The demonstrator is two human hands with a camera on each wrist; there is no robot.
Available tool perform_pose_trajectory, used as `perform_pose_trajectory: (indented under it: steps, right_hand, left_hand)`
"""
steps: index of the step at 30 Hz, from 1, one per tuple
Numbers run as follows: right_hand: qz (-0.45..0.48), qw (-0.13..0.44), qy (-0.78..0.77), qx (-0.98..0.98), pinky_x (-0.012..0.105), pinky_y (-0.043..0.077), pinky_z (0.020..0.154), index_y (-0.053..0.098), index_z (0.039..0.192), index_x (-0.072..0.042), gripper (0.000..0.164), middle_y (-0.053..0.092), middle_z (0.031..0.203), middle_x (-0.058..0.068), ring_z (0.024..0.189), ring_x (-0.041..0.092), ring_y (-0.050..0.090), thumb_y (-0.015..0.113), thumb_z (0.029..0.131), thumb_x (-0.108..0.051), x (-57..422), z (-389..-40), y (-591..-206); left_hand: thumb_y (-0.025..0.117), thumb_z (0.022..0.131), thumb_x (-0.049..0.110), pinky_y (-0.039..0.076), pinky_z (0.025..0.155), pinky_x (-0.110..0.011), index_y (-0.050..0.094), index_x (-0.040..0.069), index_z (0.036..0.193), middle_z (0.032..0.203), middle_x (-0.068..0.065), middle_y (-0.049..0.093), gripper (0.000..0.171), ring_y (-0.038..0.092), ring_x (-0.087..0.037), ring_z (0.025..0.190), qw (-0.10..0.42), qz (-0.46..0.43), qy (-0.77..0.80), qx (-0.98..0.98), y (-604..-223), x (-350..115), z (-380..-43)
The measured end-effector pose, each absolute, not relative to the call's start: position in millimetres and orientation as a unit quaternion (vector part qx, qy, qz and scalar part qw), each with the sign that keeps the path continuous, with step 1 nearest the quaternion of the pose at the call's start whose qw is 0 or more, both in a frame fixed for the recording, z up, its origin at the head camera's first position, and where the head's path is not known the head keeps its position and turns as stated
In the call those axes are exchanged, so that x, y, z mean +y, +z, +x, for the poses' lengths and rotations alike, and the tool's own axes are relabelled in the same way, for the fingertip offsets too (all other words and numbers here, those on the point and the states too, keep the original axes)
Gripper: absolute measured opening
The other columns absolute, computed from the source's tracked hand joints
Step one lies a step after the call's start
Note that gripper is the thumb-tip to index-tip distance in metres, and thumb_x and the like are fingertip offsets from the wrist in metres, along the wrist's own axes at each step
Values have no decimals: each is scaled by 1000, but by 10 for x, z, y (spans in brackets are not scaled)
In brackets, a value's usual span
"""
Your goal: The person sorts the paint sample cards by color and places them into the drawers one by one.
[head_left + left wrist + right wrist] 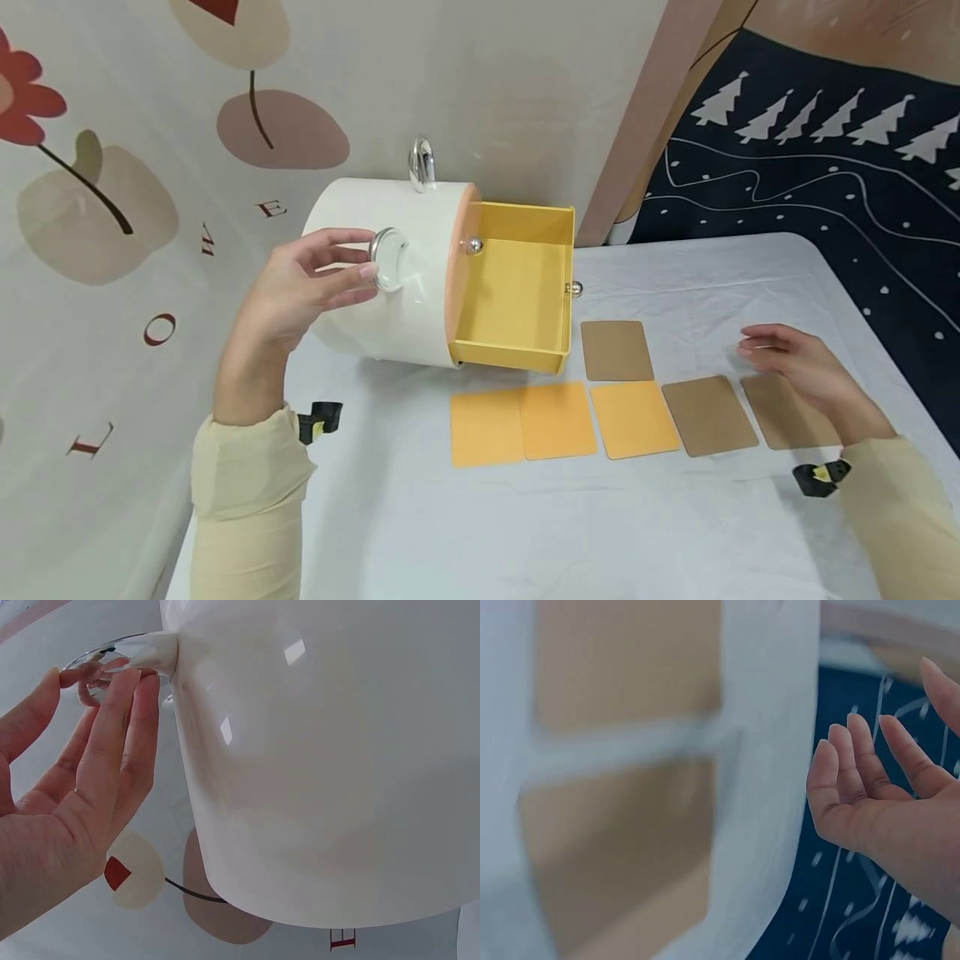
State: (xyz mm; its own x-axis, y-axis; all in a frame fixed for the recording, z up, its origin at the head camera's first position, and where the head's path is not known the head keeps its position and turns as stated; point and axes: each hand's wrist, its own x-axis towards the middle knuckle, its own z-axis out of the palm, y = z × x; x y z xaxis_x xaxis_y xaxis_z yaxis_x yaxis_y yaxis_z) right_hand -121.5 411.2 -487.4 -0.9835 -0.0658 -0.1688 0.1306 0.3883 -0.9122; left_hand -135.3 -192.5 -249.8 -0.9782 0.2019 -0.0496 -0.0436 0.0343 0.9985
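Note:
A glossy white drum-shaped box (420,321) with a peach front edge lies at the centre of the head view. From its front a yellow drawer (517,292) stands pulled out, with nothing inside. My left hand (281,287) pinches a shiny ring-shaped handle (142,649) on the box's side between thumb and fingers. Over on the right, my right hand (806,367) hangs with relaxed fingers and holds nothing. It overlaps the rightmost brown card (798,425) in the head view. In the right wrist view its palm shows, fingers loosely bent.
Three orange cards (633,421) lie in a row with another brown card (708,417) on the white cloth. One more brown card (617,350) sits above that row, near the drawer. A second silver handle (422,162) rises from the box's far side, near the printed curtain.

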Motion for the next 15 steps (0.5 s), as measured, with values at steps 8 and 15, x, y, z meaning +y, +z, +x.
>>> perform_pose_trajectory:
  steps: [8, 15]
  right_hand:
    - [86, 89, -475, 871, 10, 48, 62, 45, 122, -24, 42, 50, 99, -24, 80, -6, 56, 63, 86, -37, 4640, -923, -4926]
    - [144, 114, -422, 888, 22, 50, 63, 34, 131, 5, 61, 54, 101, -2, 80, 1, 53, 61, 89, -30, 4443, -625, -4692]
  left_hand:
    - [69, 80, 0, 56, 77, -31, 60, 4, 112, 100, -13, 53, 33, 61, -16, 79, 88, 56, 694, 712, -2503, -1915, -1354]
    - [69, 80, 0, 56, 78, -32, 60, 4, 112, 101, -13, 53, 34, 61, -17, 81, 91, 57, 697, 709, -2500, -1931, -1354]
